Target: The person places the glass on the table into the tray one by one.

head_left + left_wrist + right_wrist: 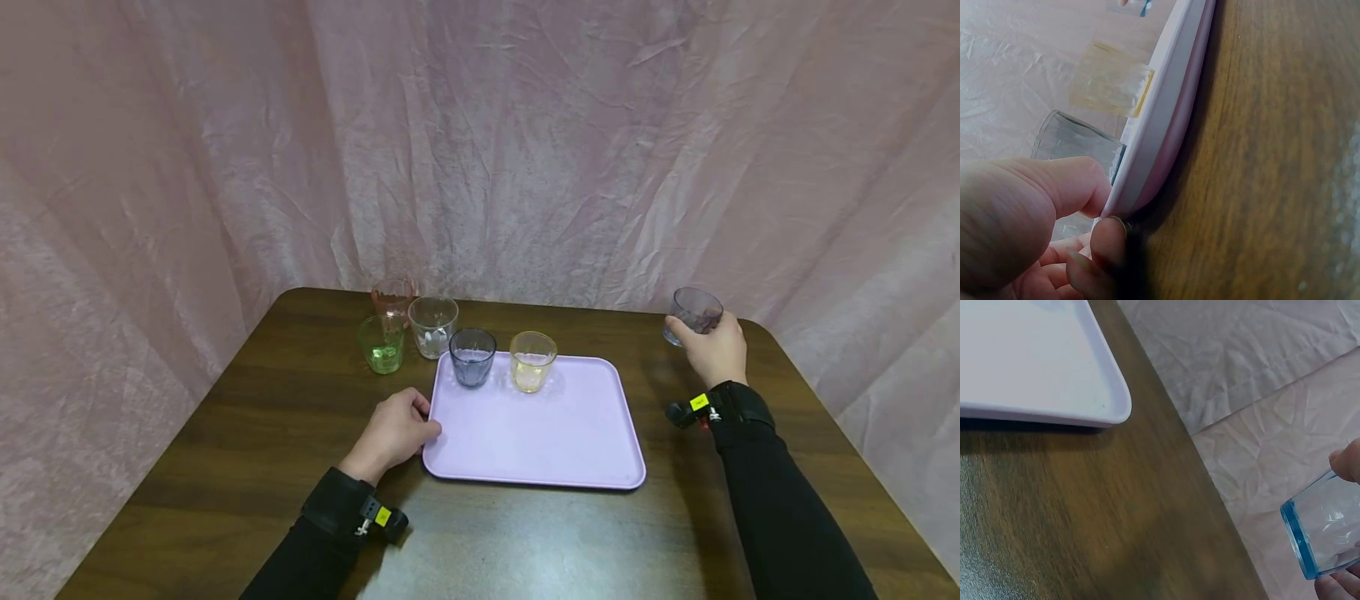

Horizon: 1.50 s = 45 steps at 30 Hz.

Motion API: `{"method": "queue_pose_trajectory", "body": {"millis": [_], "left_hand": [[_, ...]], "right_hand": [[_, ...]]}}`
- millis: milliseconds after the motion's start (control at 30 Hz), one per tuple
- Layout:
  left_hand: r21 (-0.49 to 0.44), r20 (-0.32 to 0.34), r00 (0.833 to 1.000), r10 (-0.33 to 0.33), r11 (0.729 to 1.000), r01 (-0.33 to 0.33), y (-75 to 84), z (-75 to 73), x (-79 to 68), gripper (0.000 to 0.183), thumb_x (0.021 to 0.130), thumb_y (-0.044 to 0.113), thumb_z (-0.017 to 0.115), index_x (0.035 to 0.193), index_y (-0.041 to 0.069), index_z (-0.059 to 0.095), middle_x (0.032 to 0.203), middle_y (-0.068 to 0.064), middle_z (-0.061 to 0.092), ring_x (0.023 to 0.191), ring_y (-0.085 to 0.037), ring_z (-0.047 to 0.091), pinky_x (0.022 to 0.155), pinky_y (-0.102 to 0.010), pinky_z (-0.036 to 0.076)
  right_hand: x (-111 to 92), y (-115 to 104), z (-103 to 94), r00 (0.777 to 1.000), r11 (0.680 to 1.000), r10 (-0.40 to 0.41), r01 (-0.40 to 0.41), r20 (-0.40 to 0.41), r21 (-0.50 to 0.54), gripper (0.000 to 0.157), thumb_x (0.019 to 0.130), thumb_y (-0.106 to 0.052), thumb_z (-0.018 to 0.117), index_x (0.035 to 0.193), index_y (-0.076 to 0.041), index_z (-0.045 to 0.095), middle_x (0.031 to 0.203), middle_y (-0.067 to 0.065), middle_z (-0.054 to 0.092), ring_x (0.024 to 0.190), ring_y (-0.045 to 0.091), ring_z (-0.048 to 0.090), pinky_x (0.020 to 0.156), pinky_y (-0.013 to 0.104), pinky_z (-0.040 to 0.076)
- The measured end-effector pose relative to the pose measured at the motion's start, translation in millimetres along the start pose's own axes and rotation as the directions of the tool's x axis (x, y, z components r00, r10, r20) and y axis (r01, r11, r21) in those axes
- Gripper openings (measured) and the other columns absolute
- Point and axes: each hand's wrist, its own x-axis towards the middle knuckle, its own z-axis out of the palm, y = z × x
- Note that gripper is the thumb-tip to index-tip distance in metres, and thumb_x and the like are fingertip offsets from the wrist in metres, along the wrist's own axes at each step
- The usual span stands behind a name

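My left hand (393, 433) pinches the left rim of the lilac tray (536, 442) between thumb and fingers; the left wrist view shows this grip close up. On the tray's far left part stand a grey-blue glass tumbler (472, 368) and a pale yellow one (530, 372), both upright and a little apart. Off to the right, near the table's far right corner, my right hand (720, 350) holds a bluish tinted tumbler (684, 312) by its side. In the right wrist view, that tumbler's blue base (1300, 540) appears against the curtain, away from the tabletop.
Behind my left hand, on the wooden table (247, 417), stand a green tumbler (384, 354), a pink one (390, 298) and a clear one (433, 333), close together near the tray's far left corner. A pinkish curtain (480, 167) hangs beyond the table's back edge.
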Motion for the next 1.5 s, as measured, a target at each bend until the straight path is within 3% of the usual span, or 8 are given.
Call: {"method": "queue_pose_trajectory", "body": {"millis": [767,1500], "left_hand": [[-0.005,0.005,1.0,-0.014,1.0,0.014,-0.7,-0.1,-0.1,0.023,0.078,0.008,0.075,0.094,0.004,0.06,0.068,-0.005,0.06,0.053,-0.016,0.057,0.047,-0.027,0.046],[-0.011,0.016,1.0,-0.017,1.0,0.018,0.8,-0.8,0.8,0.024,0.078,0.009,0.075,0.096,0.003,0.06,0.068,-0.006,0.06,0.053,-0.016,0.058,0.047,-0.027,0.046]], "right_hand": [[-6,-24,-4.8,0.999,0.999,-0.025,0.024,0.025,0.022,0.092,0.089,-0.058,0.065,0.14,0.012,0.034,0.131,0.03,0.045,0.116,0.044,0.044,0.095,0.058,0.04],[-18,-33,0.2,0.998,0.999,-0.045,0.044,0.054,0.02,0.092,0.09,-0.058,0.064,0.144,0.01,0.032,0.135,0.031,0.042,0.118,0.044,0.043,0.097,0.059,0.04]]}}
